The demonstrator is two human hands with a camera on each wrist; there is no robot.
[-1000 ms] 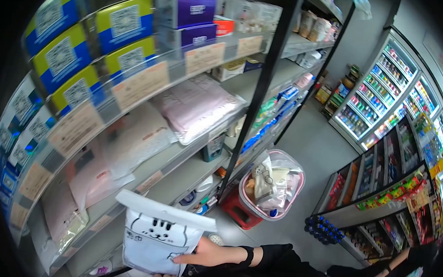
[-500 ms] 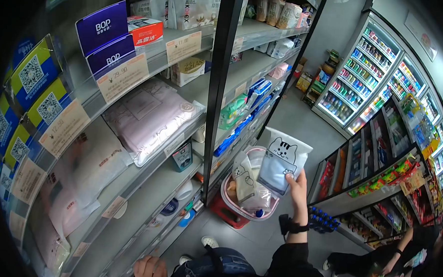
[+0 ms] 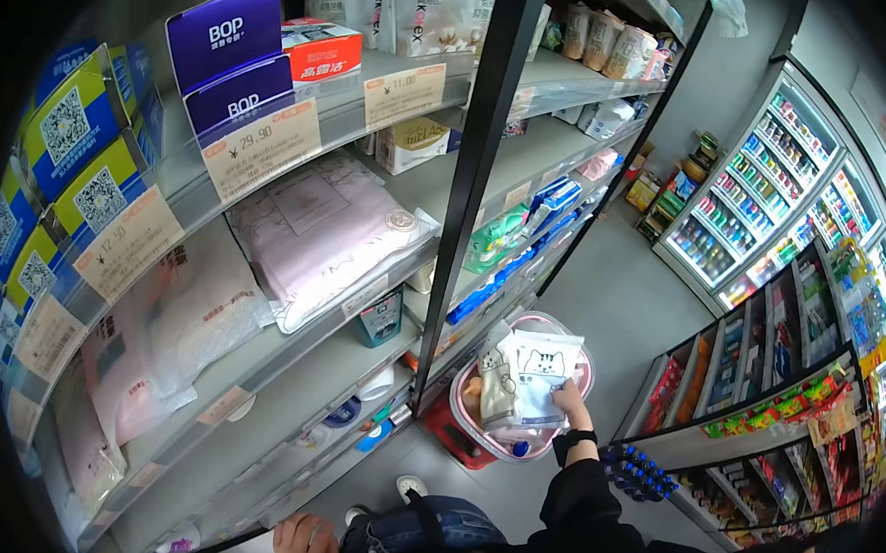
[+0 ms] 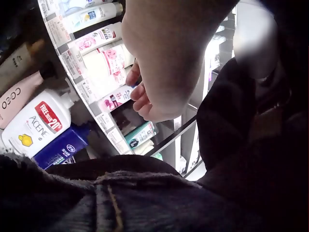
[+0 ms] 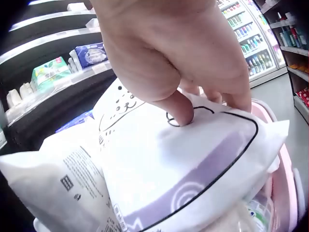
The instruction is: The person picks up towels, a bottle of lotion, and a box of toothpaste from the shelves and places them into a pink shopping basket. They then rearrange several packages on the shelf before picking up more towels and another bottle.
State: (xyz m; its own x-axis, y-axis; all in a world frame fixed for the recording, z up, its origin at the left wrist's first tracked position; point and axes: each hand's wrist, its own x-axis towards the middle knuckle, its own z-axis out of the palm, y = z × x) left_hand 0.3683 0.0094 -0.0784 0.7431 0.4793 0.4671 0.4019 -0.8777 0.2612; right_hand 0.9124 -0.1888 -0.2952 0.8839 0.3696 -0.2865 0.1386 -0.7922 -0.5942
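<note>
A white packet with a cat drawing lies flat in the top of a red basket with a pale pink rim. My right hand pinches the packet's right side; in the right wrist view the hand has its thumb on the printed face, the other fingers partly hidden by the packet's edge. Against its left side leans a second cat-print packet. Near the shelf at the bottom, my left hand hangs with loosely curled fingers, holding nothing; the left wrist view shows this hand too.
Shelving with boxes and bagged goods runs along the left, its black post left of the basket. Blue-capped bottles stand on the floor right of the basket, beside a snack rack. Drinks fridges are behind.
My right hand has carried the cat packet from beside the left shelf over to the basket and lowered it onto the contents. The left hand has let go of the packet's lower area and stays low.
</note>
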